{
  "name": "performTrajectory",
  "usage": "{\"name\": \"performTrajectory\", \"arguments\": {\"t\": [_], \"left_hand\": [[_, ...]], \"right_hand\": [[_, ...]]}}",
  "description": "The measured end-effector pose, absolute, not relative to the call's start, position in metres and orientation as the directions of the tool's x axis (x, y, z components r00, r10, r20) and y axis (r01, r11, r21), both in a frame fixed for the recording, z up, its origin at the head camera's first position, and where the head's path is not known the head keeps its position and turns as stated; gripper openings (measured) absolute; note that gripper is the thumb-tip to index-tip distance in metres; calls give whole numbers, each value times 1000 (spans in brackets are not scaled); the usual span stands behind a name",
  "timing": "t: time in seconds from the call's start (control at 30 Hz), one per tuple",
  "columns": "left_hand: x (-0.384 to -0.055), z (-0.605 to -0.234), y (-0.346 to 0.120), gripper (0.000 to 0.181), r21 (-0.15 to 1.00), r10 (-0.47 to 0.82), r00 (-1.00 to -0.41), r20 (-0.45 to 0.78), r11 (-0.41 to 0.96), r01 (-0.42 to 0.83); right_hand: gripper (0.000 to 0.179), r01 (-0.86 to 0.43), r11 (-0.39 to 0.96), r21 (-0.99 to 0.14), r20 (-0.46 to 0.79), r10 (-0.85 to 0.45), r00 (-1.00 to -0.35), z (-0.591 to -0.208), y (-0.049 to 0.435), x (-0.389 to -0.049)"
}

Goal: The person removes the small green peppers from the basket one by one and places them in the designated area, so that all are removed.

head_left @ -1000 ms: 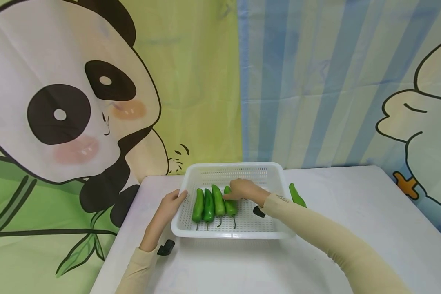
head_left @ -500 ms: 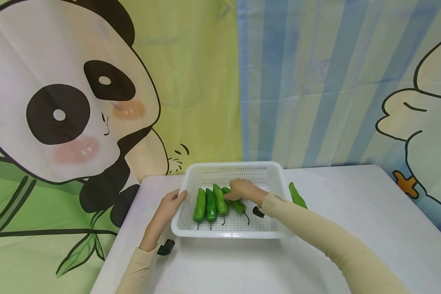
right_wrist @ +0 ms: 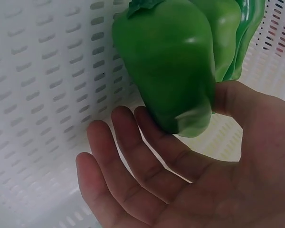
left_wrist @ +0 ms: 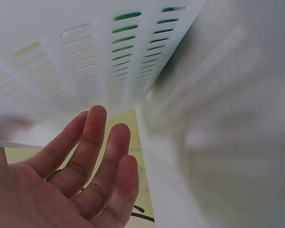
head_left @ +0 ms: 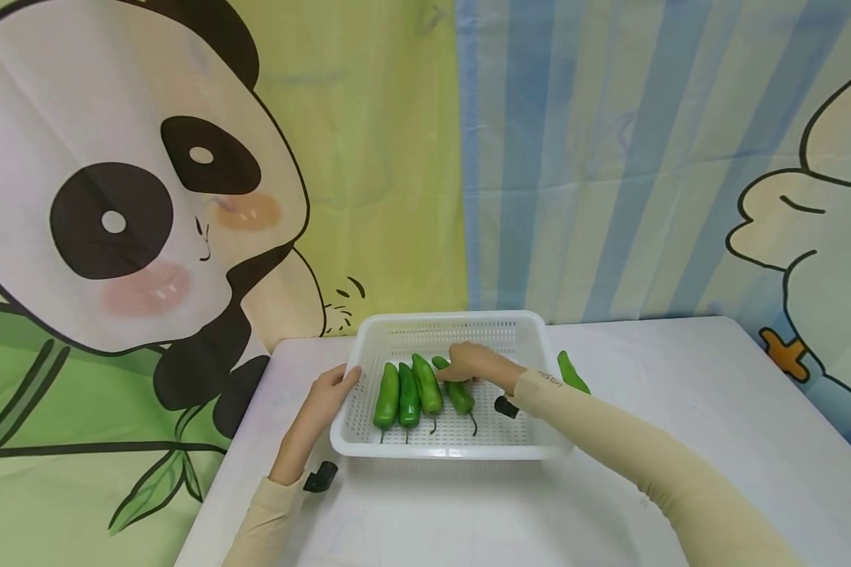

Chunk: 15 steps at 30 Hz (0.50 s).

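Observation:
A white perforated plastic basket (head_left: 448, 453) holds several long green peppers. My left hand (head_left: 328, 394) grips the basket's left rim. In the left wrist view its loosely bent fingers (left_wrist: 92, 137) lie along the outside wall, and the thumb shows only as a blur on the rim's other side. Inside the basket, my right hand (head_left: 470, 364) pinches the rightmost green pepper (head_left: 461, 398) near its far end, thumb on one side and index finger on the other. Three more peppers (head_left: 407, 398) lie side by side to its left, stems toward me.
Another green pepper (head_left: 571, 372) lies on the white table (head_left: 681, 378) just outside the basket's right wall. Black wrist-worn pieces show at the left wrist (head_left: 321, 477) and the right wrist (head_left: 506, 407). Patterned cloth (head_left: 369, 157) hangs behind the table.
The pinched pepper has shifted right, away from the other three, and its stem end has swung right. The three have moved slightly right too. My left hand has stayed on the rim.

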<state>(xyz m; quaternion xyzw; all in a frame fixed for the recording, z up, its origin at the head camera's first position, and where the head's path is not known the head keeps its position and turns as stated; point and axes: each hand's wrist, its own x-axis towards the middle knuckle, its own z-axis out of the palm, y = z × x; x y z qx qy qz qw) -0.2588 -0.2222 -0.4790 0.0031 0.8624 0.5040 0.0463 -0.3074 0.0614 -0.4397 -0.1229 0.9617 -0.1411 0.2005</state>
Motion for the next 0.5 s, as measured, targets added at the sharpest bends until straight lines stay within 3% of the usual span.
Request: {"name": "performTrajectory", "arguments": {"t": [0.5], "left_hand": [[-258, -479, -222, 55, 876, 59, -995, -82, 480, -44]], "right_hand": [[40, -50, 859, -510, -450, -316, -835, -427, 93, -312]]}}
